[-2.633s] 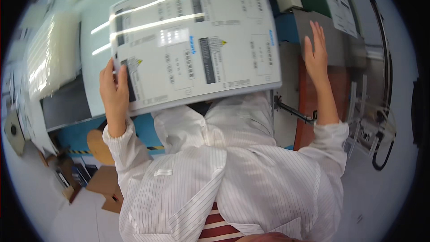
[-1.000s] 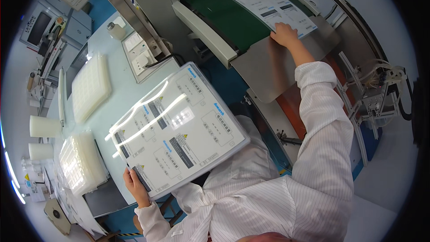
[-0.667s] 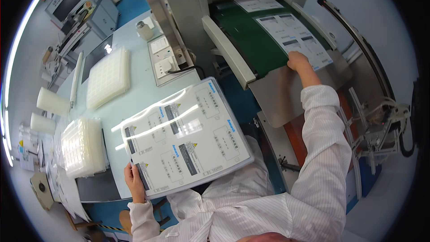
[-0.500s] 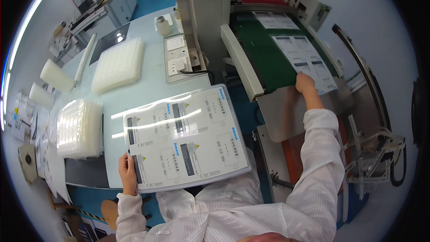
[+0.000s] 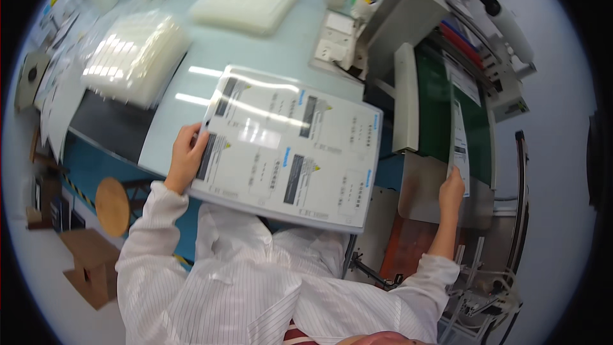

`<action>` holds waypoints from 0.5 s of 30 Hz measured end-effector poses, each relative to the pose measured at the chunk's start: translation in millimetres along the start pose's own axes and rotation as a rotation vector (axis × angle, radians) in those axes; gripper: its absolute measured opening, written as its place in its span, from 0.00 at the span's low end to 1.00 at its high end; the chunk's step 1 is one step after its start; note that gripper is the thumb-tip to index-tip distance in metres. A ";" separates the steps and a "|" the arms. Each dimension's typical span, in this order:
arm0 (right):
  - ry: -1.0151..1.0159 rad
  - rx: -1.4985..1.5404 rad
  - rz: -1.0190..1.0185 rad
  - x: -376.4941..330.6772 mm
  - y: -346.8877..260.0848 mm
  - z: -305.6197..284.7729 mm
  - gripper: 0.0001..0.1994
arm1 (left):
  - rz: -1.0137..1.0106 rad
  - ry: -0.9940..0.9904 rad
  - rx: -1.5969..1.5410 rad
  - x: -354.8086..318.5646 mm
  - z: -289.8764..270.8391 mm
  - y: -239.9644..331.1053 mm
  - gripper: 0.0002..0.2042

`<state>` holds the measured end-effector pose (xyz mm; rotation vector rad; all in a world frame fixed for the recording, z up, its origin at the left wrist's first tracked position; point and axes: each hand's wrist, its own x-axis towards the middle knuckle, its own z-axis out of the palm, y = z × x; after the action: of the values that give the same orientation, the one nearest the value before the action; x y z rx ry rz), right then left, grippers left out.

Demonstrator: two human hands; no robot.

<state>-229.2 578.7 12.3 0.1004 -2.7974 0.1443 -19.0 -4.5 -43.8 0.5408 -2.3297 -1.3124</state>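
My left hand [image 5: 186, 158] grips the left edge of a stack of clear-topped printed sheets [image 5: 265, 169], which lies at the table's front edge above my lap. Dark label blocks and small yellow triangles are printed on the top sheet. Out to the right, my right hand [image 5: 452, 193] is closed on the near end of a single printed sheet [image 5: 460, 147]. That sheet is tilted up and seen nearly edge-on, over the green conveyor belt [image 5: 434, 99]. Whether its far end touches the belt I cannot tell.
Another printed sheet [image 5: 465, 76] lies farther up the belt, by the red roller [image 5: 461, 45]. A metal plate [image 5: 421, 185] extends from the belt's near end. Translucent plastic stacks [image 5: 246, 3] and a wrapped pile [image 5: 134, 57] sit on the glass-topped table [image 5: 223, 45]. A round stool [image 5: 113, 206] stands left.
My right hand has raised the near end of the printed sheet, which lay flat on the belt before. The view has swung, while my left hand stays at the stack's left edge.
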 end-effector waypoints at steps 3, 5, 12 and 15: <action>0.126 0.189 -0.182 -48.8 -65.3 -34.3 0.15 | 0.055 0.056 -0.001 -0.7 -0.2 6.0 0.13; 0.072 0.282 -0.330 -76.5 -106.2 -52.6 0.16 | 0.097 0.097 0.041 -2.7 -2.4 13.9 0.13; -0.128 0.410 -0.912 -143.0 -202.9 -39.6 0.23 | -0.081 -0.106 -0.343 -6.3 -23.9 33.9 0.15; -0.118 0.281 -0.967 -159.1 -217.5 -30.1 0.23 | -0.281 -0.261 -0.507 -8.0 -45.1 32.4 0.19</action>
<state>-50.8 374.6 6.4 1.5045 -2.4870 0.2835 7.1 -16.7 4.4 0.5658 -2.0328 -2.1309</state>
